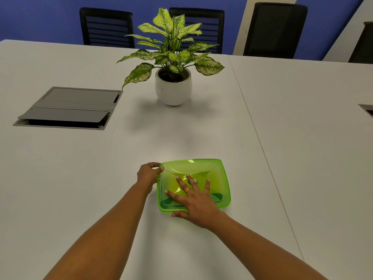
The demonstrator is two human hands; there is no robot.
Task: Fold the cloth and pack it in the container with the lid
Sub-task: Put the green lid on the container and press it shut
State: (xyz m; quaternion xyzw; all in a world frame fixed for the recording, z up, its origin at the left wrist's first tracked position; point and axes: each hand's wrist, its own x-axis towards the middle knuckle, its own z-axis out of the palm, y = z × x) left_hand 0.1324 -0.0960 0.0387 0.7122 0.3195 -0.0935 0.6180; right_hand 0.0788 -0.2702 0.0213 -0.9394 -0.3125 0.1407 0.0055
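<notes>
Two hands meet the green container: the right hand lies flat, fingers spread, pressing its lid, the left hand grips its far-left corner, dark cloth shows inside, on the white table before a potted plant.

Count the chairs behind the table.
3: left chair, middle chair behind the plant, right chair. A dark shape at the far right edge may be a fourth.

One green lidded container, one potted plant, three black chairs, one ring, two hands, left hand and right hand, and two hatches in the surface.
</notes>
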